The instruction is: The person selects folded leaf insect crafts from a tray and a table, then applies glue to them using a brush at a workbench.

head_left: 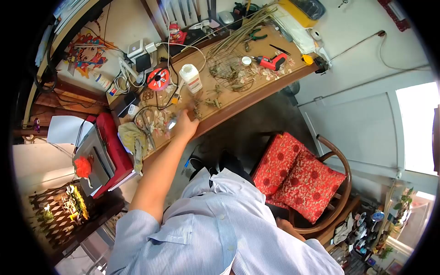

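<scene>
At the front edge of the brown wooden bench (247, 101), the left hand (187, 124) reaches down beside a small, dry, knobbly brown piece (197, 111). It is blurry, so I cannot tell if the left grip is pinching that piece or just touching it. A round, shiny silver thing (172, 123) is near that hand. The right hand (288, 226) is low down by the curved, smooth wooden chair (346, 176), and its grip is too hidden to tell. The chair has a soft red cushion (314, 187) with a flowery pattern.

A white plastic bottle (190, 79) stands behind the left hand; what is inside is hidden. A little round white tub (246, 60) sits by a red and black tool (272, 62). A yellow box (300, 13) is at the far end.

Long, thin, dry sticks (247, 28) lie in a bundle near dark pliers (257, 36). A red spool (158, 79), a bendy black cord (146, 108) and a crumpled greenish cloth (134, 141) crowd the left side.
</scene>
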The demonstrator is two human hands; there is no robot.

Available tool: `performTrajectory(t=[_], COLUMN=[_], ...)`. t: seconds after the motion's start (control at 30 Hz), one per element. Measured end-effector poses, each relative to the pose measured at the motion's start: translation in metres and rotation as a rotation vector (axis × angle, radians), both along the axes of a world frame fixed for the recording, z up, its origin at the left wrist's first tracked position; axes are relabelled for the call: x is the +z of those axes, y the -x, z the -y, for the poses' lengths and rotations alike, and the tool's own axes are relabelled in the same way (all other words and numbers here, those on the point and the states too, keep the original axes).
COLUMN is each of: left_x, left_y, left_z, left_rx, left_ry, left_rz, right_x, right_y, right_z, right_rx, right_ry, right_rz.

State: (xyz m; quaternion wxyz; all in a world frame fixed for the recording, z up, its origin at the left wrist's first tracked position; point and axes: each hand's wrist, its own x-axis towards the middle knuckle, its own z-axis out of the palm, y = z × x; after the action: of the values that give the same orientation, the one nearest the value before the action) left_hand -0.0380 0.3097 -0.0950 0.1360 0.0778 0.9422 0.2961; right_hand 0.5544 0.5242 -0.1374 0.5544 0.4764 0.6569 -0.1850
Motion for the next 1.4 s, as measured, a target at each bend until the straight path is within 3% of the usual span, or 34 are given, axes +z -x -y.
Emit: performTrajectory(t=[0.13, 0.2, 0.23, 0.27, 0.3, 0.4, 0.47, 0.53, 0.73, 0.77, 0.8, 0.83, 0.9, 1.03, 1.13, 1.2, 1.4], left_x=[0.019, 0.011, 0.005, 0.0, 0.0, 0.001, -0.002, -0.003, -0.01, -0.018, -0.021, -0.016, 0.0, 0.004, 0.003, -0.006, -0.015], left_y=[-0.008, -0.011, -0.013, -0.017, -0.019, -0.024, -0.023, -0.021, -0.018, -0.022, -0.025, -0.02, -0.032, -0.04, -0.047, -0.053, -0.066], left_z=[-0.003, -0.001, 0.0, -0.001, -0.001, -0.004, -0.008, -0.011, -0.016, -0.011, -0.01, -0.016, -0.022, -0.042, -0.05, -0.053, -0.071], left_rx=[0.032, 0.024, 0.014, 0.049, 0.052, 0.052, 0.09, 0.131, 0.192, 0.276, 0.374, 0.42, 0.755, 0.859, 0.948, 0.968, 0.909], left_ry=[-0.015, -0.055, -0.081, -0.132, -0.147, -0.063, -0.08, -0.081, -0.085, -0.358, -0.64, -0.628, -0.781, -0.65, -0.574, -0.538, -0.323], left_rz=[0.034, -0.01, -0.058, -0.1, -0.104, -0.142, -0.104, -0.071, -0.084, 0.145, 0.363, 0.34, 0.56, 0.428, 0.4, 0.396, 0.209], right_x=[0.02, 0.033, 0.033, -0.007, 0.005, 0.07, 0.102, 0.106, 0.1, 0.099, 0.096, 0.093, 0.082, 0.073, 0.077, 0.081, 0.078], right_y=[0.024, 0.078, 0.096, 0.095, 0.141, 0.278, 0.353, 0.408, 0.556, 0.575, 0.593, 0.617, 0.633, 0.667, 0.675, 0.677, 0.677], right_z=[-0.022, -0.037, -0.039, -0.054, -0.058, -0.062, -0.07, -0.092, -0.18, -0.194, -0.208, -0.225, -0.246, -0.281, -0.285, -0.293, -0.31], right_rx=[0.237, 0.449, 0.248, 0.329, 0.133, 0.317, 0.23, 0.421, 0.812, 0.863, 0.873, 0.929, 0.983, 1.201, 1.225, 1.01, 0.85], right_ry=[0.254, 0.324, 0.125, 0.051, 0.032, -0.064, -0.058, -0.113, -0.382, -0.4, -0.35, -0.341, -0.286, -0.092, -0.098, -0.237, -0.334], right_rz=[0.006, -0.173, -0.36, -0.525, -0.513, -0.937, -1.051, -1.272, -1.576, -1.624, -1.639, -1.624, -1.587, -1.462, -1.378, -1.3, -1.2])
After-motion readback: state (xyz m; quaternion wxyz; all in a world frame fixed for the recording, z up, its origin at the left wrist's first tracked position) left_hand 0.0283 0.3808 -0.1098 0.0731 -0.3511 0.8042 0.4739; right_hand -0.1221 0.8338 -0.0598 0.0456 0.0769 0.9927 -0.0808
